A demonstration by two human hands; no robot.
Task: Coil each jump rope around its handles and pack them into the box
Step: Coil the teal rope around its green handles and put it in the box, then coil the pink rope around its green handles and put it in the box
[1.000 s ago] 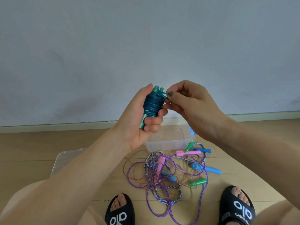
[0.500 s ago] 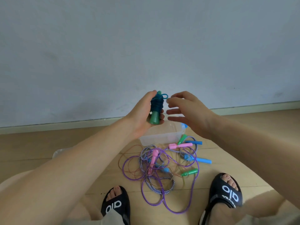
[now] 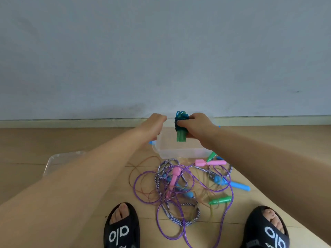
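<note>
Head view: right hand (image 3: 196, 125) clamps the coiled rope (image 3: 181, 126) above the box (image 3: 179, 153); left hand (image 3: 154, 125) looks loosely curled, empty. Lower it flat so the coil stays wound.

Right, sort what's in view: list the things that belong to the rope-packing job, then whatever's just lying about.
Job:
coiled rope bundle, in right hand
clear box
tangled ropes on the floor
left hand

Lying about:
clear lid
black slippers

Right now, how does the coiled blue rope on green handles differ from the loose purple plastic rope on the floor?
The coiled blue rope on green handles is wound tight; the loose purple plastic rope sprawls in wide loops, tangled with others. The coiled one is held by the right hand above the clear plastic box; the purple one lies on the floor. Both are outside the box.
</note>
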